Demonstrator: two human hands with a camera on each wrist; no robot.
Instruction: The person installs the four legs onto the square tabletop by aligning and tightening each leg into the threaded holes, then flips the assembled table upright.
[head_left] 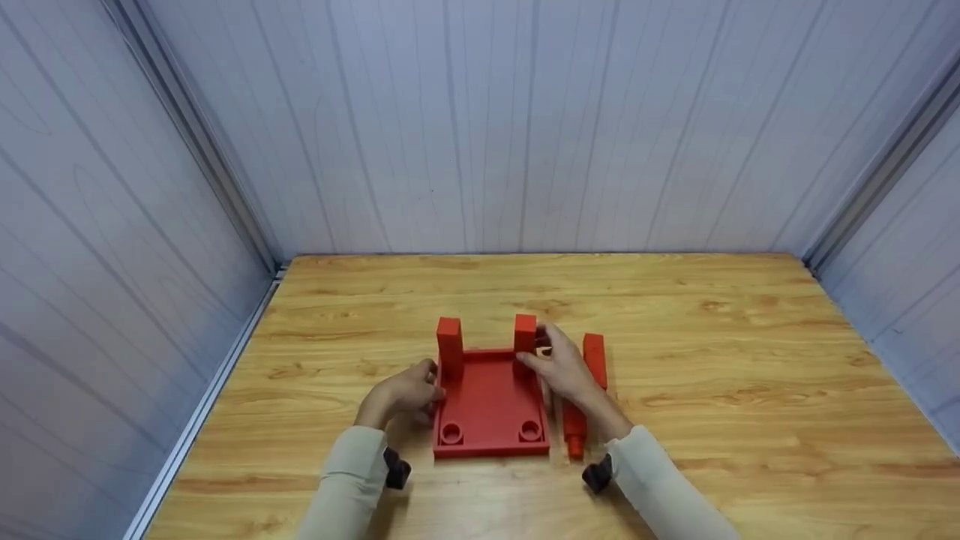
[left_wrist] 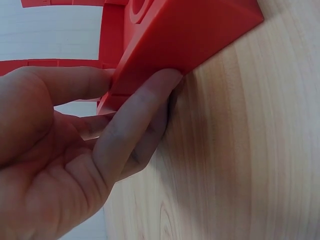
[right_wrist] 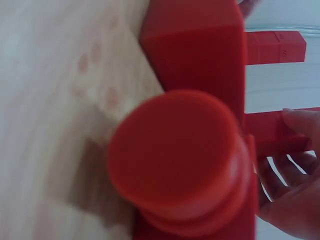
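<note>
A red tray-like panel [head_left: 491, 401] with a raised rim lies on the table. Round sockets show in its two near corners, and red square posts stand upright at the far left [head_left: 450, 345] and far right [head_left: 525, 334] corners. My left hand [head_left: 405, 390] pinches the panel's left edge, thumb at the rim and fingers along the outer side in the left wrist view. With thumb and fingers, my right hand [head_left: 566, 369] grips the far right post. In the right wrist view, the round end of a loose red post [right_wrist: 175, 155] fills the foreground, partly hiding the panel.
To the panel's right lie two loose red posts, one farther back [head_left: 595, 360] and one nearer [head_left: 574, 424], partly under my right forearm. The wooden table [head_left: 712, 375] meets pale wall panels [head_left: 487, 150] at the back and sides.
</note>
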